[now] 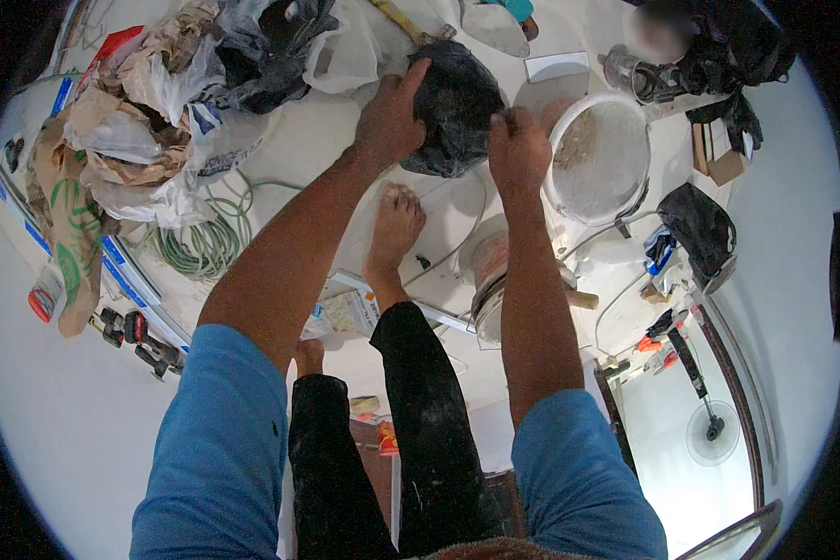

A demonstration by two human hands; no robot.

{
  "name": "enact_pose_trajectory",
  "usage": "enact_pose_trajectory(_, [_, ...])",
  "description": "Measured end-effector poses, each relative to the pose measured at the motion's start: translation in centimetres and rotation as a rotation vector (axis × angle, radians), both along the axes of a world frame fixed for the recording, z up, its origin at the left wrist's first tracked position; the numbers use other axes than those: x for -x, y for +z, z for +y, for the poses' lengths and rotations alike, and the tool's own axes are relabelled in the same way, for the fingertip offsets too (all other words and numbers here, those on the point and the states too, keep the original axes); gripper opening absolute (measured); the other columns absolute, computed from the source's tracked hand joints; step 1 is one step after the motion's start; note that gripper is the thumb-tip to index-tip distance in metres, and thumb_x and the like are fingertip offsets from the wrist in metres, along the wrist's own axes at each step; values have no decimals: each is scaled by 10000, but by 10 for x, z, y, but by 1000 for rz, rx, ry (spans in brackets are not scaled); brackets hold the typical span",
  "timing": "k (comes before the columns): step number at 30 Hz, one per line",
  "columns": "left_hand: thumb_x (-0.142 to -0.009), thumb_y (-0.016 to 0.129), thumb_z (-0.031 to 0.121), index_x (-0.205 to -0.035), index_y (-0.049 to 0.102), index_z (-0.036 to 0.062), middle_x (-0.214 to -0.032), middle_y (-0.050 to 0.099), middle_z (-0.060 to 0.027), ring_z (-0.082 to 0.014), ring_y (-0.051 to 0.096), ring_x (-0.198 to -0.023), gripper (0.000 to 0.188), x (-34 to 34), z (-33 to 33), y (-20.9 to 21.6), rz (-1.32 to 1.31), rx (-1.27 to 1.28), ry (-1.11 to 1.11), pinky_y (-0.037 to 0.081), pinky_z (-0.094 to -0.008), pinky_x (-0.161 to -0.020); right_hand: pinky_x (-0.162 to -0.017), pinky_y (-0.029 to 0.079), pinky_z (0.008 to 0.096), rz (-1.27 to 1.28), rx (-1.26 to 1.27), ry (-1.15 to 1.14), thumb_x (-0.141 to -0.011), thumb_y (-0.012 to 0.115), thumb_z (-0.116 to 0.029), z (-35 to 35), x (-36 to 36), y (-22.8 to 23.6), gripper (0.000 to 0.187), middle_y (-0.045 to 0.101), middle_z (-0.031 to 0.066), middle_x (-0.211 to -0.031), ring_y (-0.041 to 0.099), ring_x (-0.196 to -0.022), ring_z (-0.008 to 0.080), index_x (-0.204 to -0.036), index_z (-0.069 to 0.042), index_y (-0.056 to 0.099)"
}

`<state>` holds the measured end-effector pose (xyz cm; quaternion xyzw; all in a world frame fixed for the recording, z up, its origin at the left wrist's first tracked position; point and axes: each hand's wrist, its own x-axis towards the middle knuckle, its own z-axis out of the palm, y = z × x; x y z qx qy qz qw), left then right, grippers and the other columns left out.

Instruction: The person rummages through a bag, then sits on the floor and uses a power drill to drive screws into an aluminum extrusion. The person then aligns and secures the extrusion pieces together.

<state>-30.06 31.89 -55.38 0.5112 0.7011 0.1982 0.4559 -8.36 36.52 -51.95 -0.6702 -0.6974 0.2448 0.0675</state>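
A black plastic bag (pixel 455 107), bulging and crinkled, is between my two hands above the floor. My left hand (pixel 389 117) grips its left edge, the index finger stretched along the plastic; part of the grip is hidden. On the other side, my right hand (pixel 521 154) is closed on the bag's right edge with the thumb upward. What the bag contains cannot be seen. My bare foot (pixel 399 224) stands on the floor just below it. To the right of my right hand is a round white bucket (pixel 599 157), dusty on top.
Crumpled paper and plastic bags (pixel 149 121) are heaped at the left. Near them lie a coiled green cable (pixel 201 247) and power tools (pixel 135 336). A second bucket (pixel 487 280) stands by my right forearm. A fan (pixel 714 429) is at the lower right.
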Motion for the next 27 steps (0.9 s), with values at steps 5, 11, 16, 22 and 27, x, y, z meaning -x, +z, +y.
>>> enact_pose_trajectory(5, [-838, 786, 151, -1326, 708, 108, -1219, 634, -233, -436, 622, -1209, 496, -9, -33, 40, 234, -302, 45, 511, -539, -1052, -875, 585, 523, -360, 398, 248, -985, 701, -251, -44, 1, 51, 256, 777, 220, -1055, 752, -987, 427, -1126, -40, 740])
enact_pose_trajectory(11, [-844, 777, 127, -1260, 679, 77, -1245, 629, -202, -428, 568, -1239, 430, 45, -46, 163, 154, -378, 418, 441, -549, -1094, -860, 576, 520, 168, 296, 73, -980, 723, -202, -35, 61, 106, 281, 745, 216, -1081, 733, -975, 425, -1187, -18, 676])
enact_pose_trajectory(16, [-820, 810, 163, -1412, 573, 50, -1324, 597, -196, -438, 528, -1288, 648, 104, -22, 149, 534, -303, 411, 370, -592, -1130, -880, 577, 482, 323, -34, 199, -965, 743, -184, 18, 157, 130, 314, 740, 203, -1093, 731, -1003, 395, -1212, -4, 674])
enact_pose_trajectory(22, [-841, 813, 185, -1472, 553, 74, -1413, 564, -222, -459, 485, -1382, 691, 97, -40, 173, 436, -282, 444, 346, -609, -1170, -862, 569, 499, 424, -85, 345, -970, 724, -152, 23, 195, 154, 262, 727, 202, -1092, 718, -972, 413, -1180, -1, 680])
enact_pose_trajectory(27, [-872, 776, 209, -1449, 555, 54, -1417, 551, -250, -466, 495, -1376, 637, 71, -166, 202, 297, -60, 386, 390, -580, -1151, -786, 529, 550, 129, 319, 545, -1038, 636, -228, -36, 149, 181, 206, 702, 226, -954, 690, -893, 465, -1035, -25, 664])
